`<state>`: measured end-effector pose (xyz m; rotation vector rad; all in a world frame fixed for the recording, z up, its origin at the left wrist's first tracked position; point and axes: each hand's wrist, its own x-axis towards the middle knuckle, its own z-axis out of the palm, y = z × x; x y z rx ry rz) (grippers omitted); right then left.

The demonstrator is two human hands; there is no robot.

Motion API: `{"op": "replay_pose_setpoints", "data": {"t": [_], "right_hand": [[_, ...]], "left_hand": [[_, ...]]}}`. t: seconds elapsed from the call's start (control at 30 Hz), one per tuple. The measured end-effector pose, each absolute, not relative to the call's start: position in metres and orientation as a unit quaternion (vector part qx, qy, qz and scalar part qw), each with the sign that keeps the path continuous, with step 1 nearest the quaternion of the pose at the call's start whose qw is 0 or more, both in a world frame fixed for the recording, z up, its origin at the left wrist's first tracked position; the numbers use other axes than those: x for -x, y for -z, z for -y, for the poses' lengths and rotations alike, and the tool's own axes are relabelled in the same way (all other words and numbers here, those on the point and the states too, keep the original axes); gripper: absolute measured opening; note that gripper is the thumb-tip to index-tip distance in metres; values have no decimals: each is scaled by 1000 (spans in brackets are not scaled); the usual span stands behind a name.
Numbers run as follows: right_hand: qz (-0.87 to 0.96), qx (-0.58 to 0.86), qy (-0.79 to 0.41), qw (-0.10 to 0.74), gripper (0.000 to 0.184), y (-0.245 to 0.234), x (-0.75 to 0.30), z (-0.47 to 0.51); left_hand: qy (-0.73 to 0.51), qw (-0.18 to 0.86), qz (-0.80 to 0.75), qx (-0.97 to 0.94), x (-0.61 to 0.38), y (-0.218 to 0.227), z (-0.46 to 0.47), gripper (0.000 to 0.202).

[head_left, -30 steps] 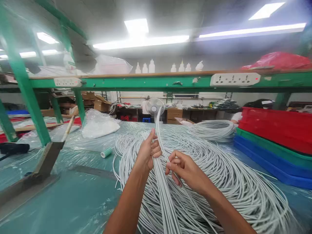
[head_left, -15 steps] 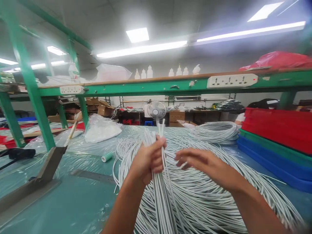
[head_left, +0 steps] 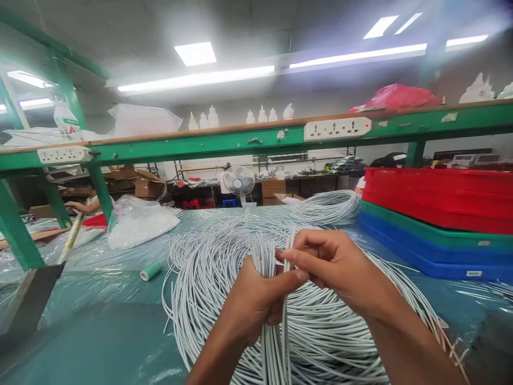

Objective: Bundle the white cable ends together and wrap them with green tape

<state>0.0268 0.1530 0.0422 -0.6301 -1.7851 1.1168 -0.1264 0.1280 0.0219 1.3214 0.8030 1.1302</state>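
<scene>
My left hand (head_left: pixel 264 294) is wrapped round a bundle of grey-white cables (head_left: pixel 263 258), their cut ends standing up above my fist. Beside that bundle, my right hand (head_left: pixel 328 262) pinches a separate cable strand (head_left: pixel 285 305) near its upper end, between thumb and fingertips. The left thumb reaches across to this strand; whether it is one cable or two is hard to make out. Below and around both hands lies a large loose coil of the same cable (head_left: pixel 208 283) on the plastic-covered table (head_left: pixel 108 331).
A smaller cable coil (head_left: pixel 326 207) lies behind. Stacked red, green and blue bins (head_left: pixel 436 200) stand at right. At left are a green roll (head_left: pixel 150 270), a clear plastic bag (head_left: pixel 138 222) and a metal cutter (head_left: pixel 30 299). A green shelf beam (head_left: pixel 208 143) spans above.
My right hand has moved left from open air and closed on the strand beside the bundle. My left hand has come lower with the bundle. The view has turned to the right.
</scene>
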Motion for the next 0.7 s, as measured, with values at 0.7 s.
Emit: {"op": "replay_pose_setpoints", "data": {"t": [0.7], "right_hand": [[738, 363, -267, 502, 33, -38, -8, -138]], "left_hand": [[-558, 542, -263, -571, 134, -10, -136, 31]]}}
